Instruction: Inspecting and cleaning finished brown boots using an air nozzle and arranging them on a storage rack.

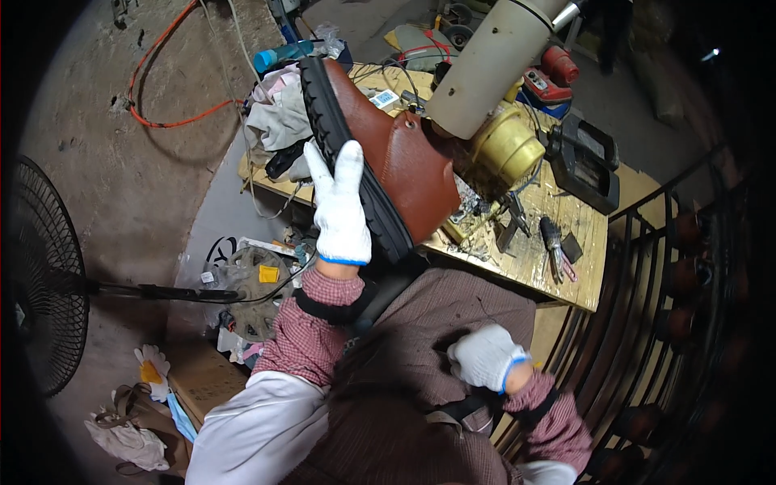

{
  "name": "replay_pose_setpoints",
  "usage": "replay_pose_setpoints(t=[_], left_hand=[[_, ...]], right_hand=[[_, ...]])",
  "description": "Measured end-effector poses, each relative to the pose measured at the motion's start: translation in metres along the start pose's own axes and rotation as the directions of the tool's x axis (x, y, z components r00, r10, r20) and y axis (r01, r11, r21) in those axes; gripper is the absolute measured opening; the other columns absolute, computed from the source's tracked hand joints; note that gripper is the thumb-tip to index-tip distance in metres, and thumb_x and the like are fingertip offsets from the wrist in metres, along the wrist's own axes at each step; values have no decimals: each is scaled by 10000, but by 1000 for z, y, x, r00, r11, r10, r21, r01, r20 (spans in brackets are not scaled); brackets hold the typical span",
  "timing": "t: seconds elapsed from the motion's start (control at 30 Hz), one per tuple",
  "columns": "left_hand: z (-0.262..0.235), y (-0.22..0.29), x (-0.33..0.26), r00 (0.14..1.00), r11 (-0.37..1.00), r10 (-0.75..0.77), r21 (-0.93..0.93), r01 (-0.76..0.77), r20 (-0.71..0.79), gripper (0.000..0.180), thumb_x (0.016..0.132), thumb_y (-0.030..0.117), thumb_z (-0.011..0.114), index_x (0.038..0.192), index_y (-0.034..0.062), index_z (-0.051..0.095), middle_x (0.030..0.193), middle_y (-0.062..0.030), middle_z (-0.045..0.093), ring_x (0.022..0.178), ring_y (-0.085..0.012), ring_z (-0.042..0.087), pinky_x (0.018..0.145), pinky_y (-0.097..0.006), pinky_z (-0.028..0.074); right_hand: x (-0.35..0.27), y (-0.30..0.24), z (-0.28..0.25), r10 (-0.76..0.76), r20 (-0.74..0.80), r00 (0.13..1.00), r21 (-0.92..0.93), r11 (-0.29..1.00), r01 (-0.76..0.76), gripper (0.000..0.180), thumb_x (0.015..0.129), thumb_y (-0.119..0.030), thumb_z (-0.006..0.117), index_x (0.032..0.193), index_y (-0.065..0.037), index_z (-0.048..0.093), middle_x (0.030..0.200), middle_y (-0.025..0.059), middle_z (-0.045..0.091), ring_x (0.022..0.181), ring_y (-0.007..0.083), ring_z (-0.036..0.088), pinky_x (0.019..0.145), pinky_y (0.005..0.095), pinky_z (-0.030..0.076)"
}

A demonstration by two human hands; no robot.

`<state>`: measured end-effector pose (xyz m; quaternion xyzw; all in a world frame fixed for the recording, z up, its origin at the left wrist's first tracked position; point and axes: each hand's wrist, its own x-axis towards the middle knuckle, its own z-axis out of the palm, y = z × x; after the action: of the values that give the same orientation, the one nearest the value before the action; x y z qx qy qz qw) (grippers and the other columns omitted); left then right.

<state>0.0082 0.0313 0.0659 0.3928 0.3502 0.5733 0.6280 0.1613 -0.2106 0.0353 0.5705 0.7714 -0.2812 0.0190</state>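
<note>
Two gloved hands were in view; the left hand (341, 206) lay flat against the black treaded sole of the brown boot (396, 153), fingers straight and pressed together, propping it up over the near edge of the wooden workbench (566, 234); the boot's upper sat against the cream cylindrical machine arm (489, 65). The right hand (487, 356) rested low by the lap, fingers curled into a loose fist, holding nothing visible. Judgement: the boot handled best with the palm kept broad on the sole, steady pressure, no twisting. The bench was glue-stained and cluttered; pliers (556, 246), a yellow housing (508, 147), rags (279, 121). The floor was bare concrete; a black fan (40, 275) stood left, an orange cable (162, 81) trailed beyond; dark railings (647, 267) ran right.
</note>
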Motion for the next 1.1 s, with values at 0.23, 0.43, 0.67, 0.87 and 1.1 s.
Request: replay_pose_setpoints(t=[0.23, 0.43, 0.67, 0.87, 1.1], left_hand=[[15, -22, 32, 990, 977, -143, -160, 139, -14, 1058, 935, 425, 756, 1677, 115, 69, 1563, -148, 411, 1314, -302, 528, 1055, -445, 495], [33, -18, 64, 990, 992, 60, -103, -74, -129, 1089, 923, 429, 767, 1672, 83, 57, 1623, -139, 340, 1370, -306, 475, 1098, -449, 458], [10, -23, 69, 992, 939, -126, -327, 109, -31, 790, 970, 609, 641, 1564, 142, 409, 1532, -86, 506, 1339, -289, 532, 1151, -446, 437], [4, -40, 52, 939, 875, -323, -416, 249, -118, 783, 921, 712, 617, 1487, 181, 510, 1522, -69, 521, 1330, -307, 538, 1125, -519, 457], [14, -47, 55, 868, 838, -384, -513, 184, -316, 827, 881, 741, 642, 1467, 171, 525, 1509, -69, 530, 1308, -325, 549, 1103, -548, 470]], right_hand=[[-54, 0, 42, 538, -485, 690, 479, 823, -305, 256, 842, -228, 745, 1062, -100, 771, 957, 140, 747, 894, 351, 708, 801, 443, 552], [-85, -9, 77, 701, -421, 576, 642, 679, -356, 234, 801, -85, 740, 1026, -22, 756, 1033, 184, 758, 957, 351, 730, 852, 401, 576], [-83, 2, 71, 688, -479, 545, 635, 700, -327, 230, 817, -111, 740, 1032, -33, 762, 1021, 184, 752, 946, 371, 717, 855, 440, 563], [-76, 9, 62, 656, -475, 586, 590, 731, -341, 237, 792, -68, 740, 1023, -22, 758, 1015, 180, 756, 951, 363, 722, 861, 416, 568], [-74, 4, 66, 637, -511, 577, 638, 731, -242, 248, 801, -150, 756, 1031, -59, 772, 1003, 158, 760, 908, 360, 717, 822, 439, 561]])
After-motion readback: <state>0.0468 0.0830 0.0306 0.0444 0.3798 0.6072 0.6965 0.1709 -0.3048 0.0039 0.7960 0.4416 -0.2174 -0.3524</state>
